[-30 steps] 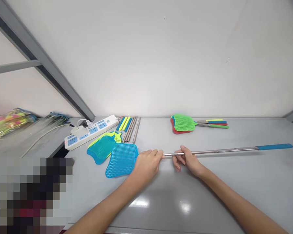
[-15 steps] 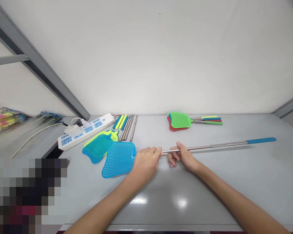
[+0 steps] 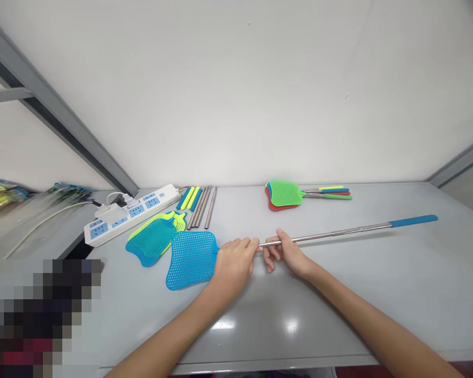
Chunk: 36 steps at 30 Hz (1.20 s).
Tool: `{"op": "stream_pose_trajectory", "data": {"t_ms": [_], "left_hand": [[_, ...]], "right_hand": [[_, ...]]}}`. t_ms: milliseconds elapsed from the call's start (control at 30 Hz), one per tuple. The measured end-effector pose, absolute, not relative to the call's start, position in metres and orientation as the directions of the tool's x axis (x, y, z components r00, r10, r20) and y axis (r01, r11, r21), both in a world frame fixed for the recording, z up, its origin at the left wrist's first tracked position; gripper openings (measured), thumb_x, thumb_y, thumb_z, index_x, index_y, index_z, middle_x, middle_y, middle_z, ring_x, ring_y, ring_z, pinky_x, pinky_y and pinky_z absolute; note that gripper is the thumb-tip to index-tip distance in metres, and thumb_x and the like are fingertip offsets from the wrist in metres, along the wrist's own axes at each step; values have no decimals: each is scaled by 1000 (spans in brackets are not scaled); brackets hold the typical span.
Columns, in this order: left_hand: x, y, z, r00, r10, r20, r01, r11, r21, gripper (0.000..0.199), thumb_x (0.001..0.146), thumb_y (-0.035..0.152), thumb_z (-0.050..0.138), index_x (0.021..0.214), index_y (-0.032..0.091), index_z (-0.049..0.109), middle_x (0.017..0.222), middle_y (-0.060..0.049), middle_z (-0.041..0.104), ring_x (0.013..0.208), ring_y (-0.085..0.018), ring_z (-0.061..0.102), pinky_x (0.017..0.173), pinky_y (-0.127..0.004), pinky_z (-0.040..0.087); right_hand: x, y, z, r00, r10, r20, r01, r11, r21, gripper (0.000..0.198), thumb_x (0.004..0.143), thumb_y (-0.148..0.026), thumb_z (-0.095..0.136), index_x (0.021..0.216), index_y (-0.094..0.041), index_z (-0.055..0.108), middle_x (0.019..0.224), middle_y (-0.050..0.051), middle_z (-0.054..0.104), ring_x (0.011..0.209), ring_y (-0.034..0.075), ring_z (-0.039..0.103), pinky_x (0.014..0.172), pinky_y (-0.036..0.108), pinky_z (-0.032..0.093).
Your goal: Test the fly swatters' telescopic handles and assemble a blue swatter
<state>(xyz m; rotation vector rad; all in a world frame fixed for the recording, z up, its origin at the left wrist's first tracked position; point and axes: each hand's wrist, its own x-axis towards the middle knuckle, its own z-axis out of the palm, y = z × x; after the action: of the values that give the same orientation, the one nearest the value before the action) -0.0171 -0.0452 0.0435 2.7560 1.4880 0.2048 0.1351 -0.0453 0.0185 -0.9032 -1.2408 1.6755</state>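
Observation:
A blue fly swatter [image 3: 192,260] with a long metal telescopic shaft stretches across the table, its blue grip [image 3: 413,221] pointing right. My left hand [image 3: 236,262] is closed around the shaft just beside the perforated head and hides the joint there. Close to it on the right, my right hand [image 3: 286,251] holds the shaft between thumb and fingers, with some fingers loosely curled below. Blue and yellow swatter heads [image 3: 152,241] lie stacked at the left. Behind them are several metal tubes [image 3: 201,207] and blue and yellow grips [image 3: 189,198].
A white power strip [image 3: 132,214] with plugs lies at the left back. Several complete swatters [image 3: 286,194] are piled near the wall. Bagged goods [image 3: 8,191] rest on the surface at far left. A blurred-out patch covers the lower left.
The view has shifted slightly to the right. My right hand and the blue grip end have come a little closer to my left hand. Both hands keep their hold.

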Motion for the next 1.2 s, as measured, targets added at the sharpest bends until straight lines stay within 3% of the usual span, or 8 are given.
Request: {"op": "stream_pose_trajectory", "data": {"t_ms": [467,733,900,1033,1200], "left_hand": [[-24,-34,44,562,800,211,801,-590,103,29,87,29,26,86,19,53,77,-4,56,72,-17,47,63,-29,31],[-20,-42,46,533,759,375,703,-644,303,25,85,20,32,104,19,48,100,-6,54,92,-17,46,84,-32,33],[-17,-49,43,613,622,488,510,-782,357,30,82,12,36,108,21,48,109,-5,52,106,-17,42,95,-38,27],[-11,-56,39,611,647,456,368,-743,560,25,81,15,39,101,21,53,108,-7,52,103,-19,45,89,-36,35],[-4,-56,32,419,884,208,170,-302,938,15,81,25,42,88,19,54,87,-5,56,84,-17,53,77,-30,40]], "right_hand": [[135,-38,15,-373,906,-202,-221,-298,-929,50,81,-45,27,51,-14,52,48,3,50,44,14,51,46,27,40],[136,-37,18,-257,947,-194,-407,-288,-867,36,78,-38,39,53,-15,50,49,0,48,46,12,49,45,25,39],[136,-37,16,-225,963,-147,-484,-242,-841,36,78,-40,42,52,-15,49,47,-1,47,43,10,45,45,24,36],[136,-37,13,-198,969,-151,-491,-231,-840,35,77,-40,43,53,-15,50,47,-2,48,43,9,44,46,23,35],[137,-37,12,-221,960,-172,-468,-259,-845,39,77,-43,40,53,-15,51,45,-1,46,43,10,45,46,24,35]]}}
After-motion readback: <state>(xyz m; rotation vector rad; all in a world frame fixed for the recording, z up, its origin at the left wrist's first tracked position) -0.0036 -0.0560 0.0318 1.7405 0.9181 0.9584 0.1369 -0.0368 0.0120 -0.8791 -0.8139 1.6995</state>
